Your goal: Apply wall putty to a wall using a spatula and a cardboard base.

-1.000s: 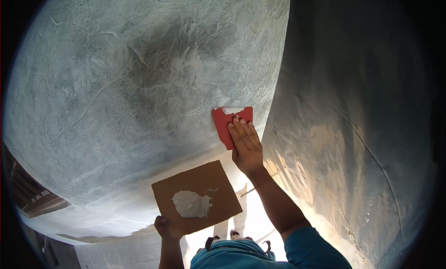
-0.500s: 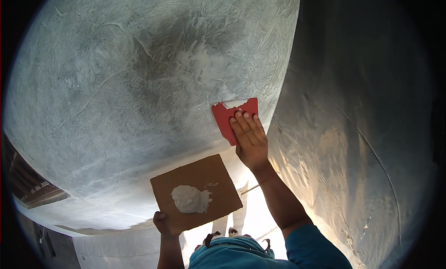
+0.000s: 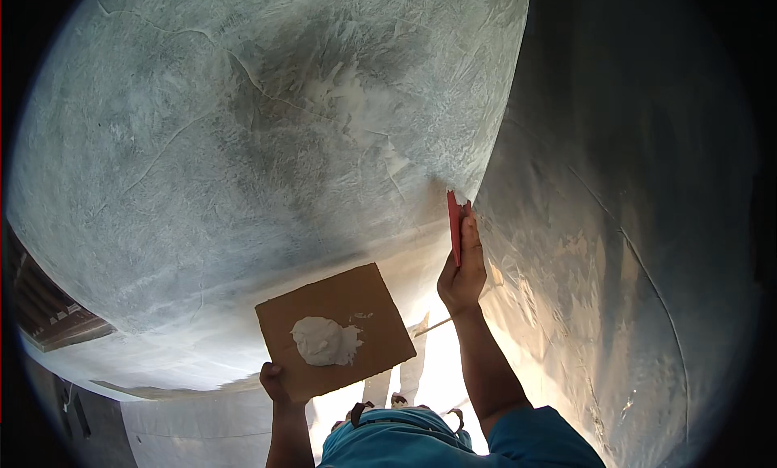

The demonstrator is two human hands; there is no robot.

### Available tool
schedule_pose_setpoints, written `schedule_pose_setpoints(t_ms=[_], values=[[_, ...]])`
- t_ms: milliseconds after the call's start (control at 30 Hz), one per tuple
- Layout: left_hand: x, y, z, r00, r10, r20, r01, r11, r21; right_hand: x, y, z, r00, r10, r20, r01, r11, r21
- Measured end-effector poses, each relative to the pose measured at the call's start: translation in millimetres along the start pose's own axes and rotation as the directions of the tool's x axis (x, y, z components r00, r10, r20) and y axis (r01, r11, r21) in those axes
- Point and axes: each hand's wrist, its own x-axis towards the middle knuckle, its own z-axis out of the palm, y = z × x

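Note:
My left hand (image 3: 275, 381) grips the lower left corner of a flat brown board (image 3: 380, 306), thumb on top. A mound of white putty (image 3: 322, 342) lies near the middle of that board, with small smears beside it. In my right hand (image 3: 464, 278) is a red putty spreader (image 3: 455, 225), turned nearly edge-on, with some white putty at its top edge. The spreader is close to the right edge of a large grey wall surface (image 3: 243, 169); whether it touches cannot be made out. Pale putty patches (image 3: 348, 92) and thin crack-like lines mark that surface.
A second grey wall (image 3: 599, 249) with a long dark line stands to the right. Between the walls, bright light comes from below, where a thin stick (image 3: 433, 327) shows. At the far left is a brown slatted thing (image 3: 53, 302).
My right hand has moved right and slightly down, turning the spreader from face-on to nearly edge-on. The board in my left hand has shifted slightly left. A fresh pale mark shows near the cracks.

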Motion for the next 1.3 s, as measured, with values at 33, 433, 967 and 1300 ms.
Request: schedule_pose_setpoints(t_ms=[33,433,967,1300], values=[[0.8,-0.6,2.7,0.999,0.022,-0.035,-0.021,0.999,0.041,-4.4,2.4,9.2,1.000,-0.010,-0.024,0.010,1.000,-0.011],[-33.0,53.1,-9.8,0.996,-0.007,-0.090,0.019,0.992,0.127,-33.2,-23.9,93.2,0.974,0.184,-0.134,-0.192,0.980,-0.052],[-27.0,131.5,-50.7,0.998,-0.054,0.031,0.054,0.999,0.005,-76.0,-95.2,82.0,0.960,0.281,-0.006,-0.280,0.959,0.046],[-19.0,108.1,-36.8,0.975,-0.159,0.157,0.178,0.978,-0.113,-25.1,-25.4,67.2,0.915,0.312,-0.255,-0.324,0.946,-0.004]])
